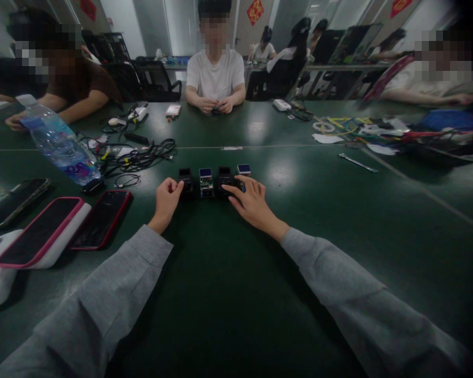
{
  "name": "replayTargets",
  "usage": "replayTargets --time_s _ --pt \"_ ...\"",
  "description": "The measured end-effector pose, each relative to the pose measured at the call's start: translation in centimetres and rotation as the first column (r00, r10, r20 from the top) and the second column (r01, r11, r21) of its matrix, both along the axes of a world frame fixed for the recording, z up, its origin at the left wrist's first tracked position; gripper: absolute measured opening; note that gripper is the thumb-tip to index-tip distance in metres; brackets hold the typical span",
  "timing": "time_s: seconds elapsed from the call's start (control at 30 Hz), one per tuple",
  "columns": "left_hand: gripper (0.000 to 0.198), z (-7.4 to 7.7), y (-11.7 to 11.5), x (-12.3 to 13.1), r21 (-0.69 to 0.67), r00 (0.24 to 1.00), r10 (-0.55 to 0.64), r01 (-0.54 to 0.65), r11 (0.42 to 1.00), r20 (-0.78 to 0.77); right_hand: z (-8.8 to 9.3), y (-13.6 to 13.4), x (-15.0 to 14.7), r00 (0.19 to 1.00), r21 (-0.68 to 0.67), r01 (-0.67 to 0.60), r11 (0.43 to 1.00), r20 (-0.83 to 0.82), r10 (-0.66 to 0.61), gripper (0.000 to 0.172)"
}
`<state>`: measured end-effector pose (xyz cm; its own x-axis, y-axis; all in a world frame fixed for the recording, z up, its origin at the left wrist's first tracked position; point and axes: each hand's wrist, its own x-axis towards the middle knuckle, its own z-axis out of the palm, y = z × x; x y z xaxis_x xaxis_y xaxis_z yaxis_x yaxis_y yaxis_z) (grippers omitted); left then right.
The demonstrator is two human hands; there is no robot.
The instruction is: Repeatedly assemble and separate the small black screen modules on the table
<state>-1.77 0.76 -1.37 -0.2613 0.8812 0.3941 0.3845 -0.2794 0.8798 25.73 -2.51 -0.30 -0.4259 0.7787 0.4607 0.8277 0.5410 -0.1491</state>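
Four small parts stand in a row on the green table (205,273), black cases alternating with bare boards. My left hand (167,202) is closed, its thumb and curled index finger at the side of the left black case (185,178). To the right of that case stands a circuit board with a small screen (205,182); neither hand touches it. My right hand (253,199) has its fingers apart, with fingertips on the front of the second black case (224,181). Behind its knuckles, a white-framed screen (244,169) shows, its lower board mostly covered.
Left lie a pink-rimmed phone (43,231), a red-edged phone (104,220) and a tilted water bottle (61,142). Black cables (150,157) tangle beyond them. A wrench (358,163) and a wire heap (402,131) lie right. Across sits a person in a white shirt (216,76).
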Motion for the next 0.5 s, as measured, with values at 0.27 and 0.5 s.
replayTargets --time_s 0.27,0.5 --pt "0.034 0.28 -0.17 0.16 -0.006 1.000 0.000 0.001 1.000 0.010 -0.24 0.32 0.22 1.000 0.028 0.022 0.999 -0.015 -0.022 0.038" --pt "0.034 0.41 -0.30 0.20 -0.030 1.000 -0.015 0.016 0.999 0.021 0.14 0.23 0.27 0.997 0.031 0.051 0.998 -0.052 -0.049 0.036"
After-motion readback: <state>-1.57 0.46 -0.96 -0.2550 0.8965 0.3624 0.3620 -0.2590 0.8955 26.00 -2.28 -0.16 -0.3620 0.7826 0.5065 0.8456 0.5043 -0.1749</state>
